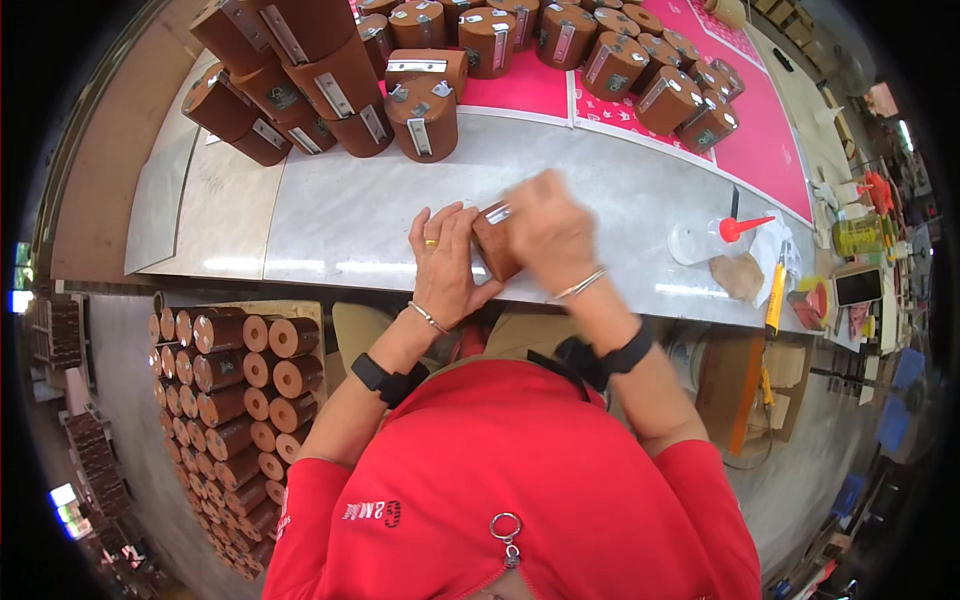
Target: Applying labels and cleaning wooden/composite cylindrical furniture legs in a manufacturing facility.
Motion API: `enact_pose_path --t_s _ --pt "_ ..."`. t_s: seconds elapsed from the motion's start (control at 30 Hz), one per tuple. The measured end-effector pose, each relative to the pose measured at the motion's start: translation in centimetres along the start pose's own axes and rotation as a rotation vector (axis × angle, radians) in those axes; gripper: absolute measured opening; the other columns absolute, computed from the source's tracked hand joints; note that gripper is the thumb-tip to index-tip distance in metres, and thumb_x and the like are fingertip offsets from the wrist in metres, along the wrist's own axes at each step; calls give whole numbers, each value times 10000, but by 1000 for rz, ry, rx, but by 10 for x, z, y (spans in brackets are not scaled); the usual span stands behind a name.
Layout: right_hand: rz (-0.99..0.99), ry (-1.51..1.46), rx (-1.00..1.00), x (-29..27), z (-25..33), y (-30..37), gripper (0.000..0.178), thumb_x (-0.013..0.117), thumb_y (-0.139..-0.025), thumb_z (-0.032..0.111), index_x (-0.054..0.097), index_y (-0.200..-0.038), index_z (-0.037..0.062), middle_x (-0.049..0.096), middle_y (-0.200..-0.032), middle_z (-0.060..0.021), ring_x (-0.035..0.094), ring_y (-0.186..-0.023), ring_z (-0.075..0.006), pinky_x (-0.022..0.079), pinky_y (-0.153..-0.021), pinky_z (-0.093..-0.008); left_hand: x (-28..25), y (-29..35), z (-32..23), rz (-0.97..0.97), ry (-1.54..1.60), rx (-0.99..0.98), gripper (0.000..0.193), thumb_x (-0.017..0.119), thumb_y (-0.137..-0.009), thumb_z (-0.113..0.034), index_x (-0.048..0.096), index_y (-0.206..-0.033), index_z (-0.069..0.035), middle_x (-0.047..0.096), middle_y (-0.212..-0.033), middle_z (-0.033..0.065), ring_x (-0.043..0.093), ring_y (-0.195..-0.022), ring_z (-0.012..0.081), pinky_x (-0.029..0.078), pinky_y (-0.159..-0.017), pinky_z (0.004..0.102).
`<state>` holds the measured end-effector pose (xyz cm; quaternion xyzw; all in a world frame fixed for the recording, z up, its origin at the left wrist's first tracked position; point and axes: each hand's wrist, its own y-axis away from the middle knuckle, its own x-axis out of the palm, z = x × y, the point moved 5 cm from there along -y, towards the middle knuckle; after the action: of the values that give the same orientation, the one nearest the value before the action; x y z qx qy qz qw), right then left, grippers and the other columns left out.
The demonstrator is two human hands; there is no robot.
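A brown wooden-looking cylinder (493,243) with a silver metal strip on it stands at the table's near edge, between my hands. My left hand (446,255) grips its left side, fingers curled along it and thumb low at the front. Over its right side is my right hand (553,228), fingers folded in and blurred by motion. Whatever the right fingers hold, if anything, is hidden. Behind them, a finished-looking cylinder (424,128) with a metal strip and silver tabs stands upright.
Stacked cylinders (335,80) rise at the back left, and more stand on a pink sheet (760,140). To the right are a clear bottle with red nozzle (700,240), a white cloth (770,240) and a yellow-handled tool (775,300). Cylinders with holes (290,375) fill a low pallet at left.
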<state>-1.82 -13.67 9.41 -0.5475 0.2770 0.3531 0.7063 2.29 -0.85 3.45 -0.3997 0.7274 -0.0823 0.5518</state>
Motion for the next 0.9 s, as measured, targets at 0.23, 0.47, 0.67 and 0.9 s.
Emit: enact_pose_path --t_s 0.23,0.47,0.67,0.9 --pt "-13 66 67 5 -6 14 68 594 -825 156 597 -784 103 508 -784 -80 572 -633 -266 489 -493 -365 8 9 7 60 239 -321 920 808 -573 -453 398 -1250 16 476 -1195 198 435 -1158 361 201 -1055 529" --pt "164 98 108 19 -3 13 104 610 -789 157 582 -819 62 550 -817 -110 642 -699 -268 522 -544 -358 3 19 -11 -37 109 -73 954 861 -582 -400 371 -1298 -2 482 -1218 204 457 -1138 375 296 -1014 505" --pt "541 44 -19 22 21 -3 217 570 -846 254 658 -802 61 620 -841 -110 629 -786 -300 536 -670 -396 7 26 -19 -97 164 -30 983 868 -584 -374 339 -1324 -3 488 -1223 201 485 -1135 356 283 -1026 541" --pt "480 242 323 -13 -73 13 220 626 -810 267 665 -816 51 634 -855 -163 636 -754 -334 514 -705 -432 -16 8 -14 -12 395 -9 950 886 -590 -284 358 -1340 -34 469 -1283 224 475 -1194 383 413 -978 462"
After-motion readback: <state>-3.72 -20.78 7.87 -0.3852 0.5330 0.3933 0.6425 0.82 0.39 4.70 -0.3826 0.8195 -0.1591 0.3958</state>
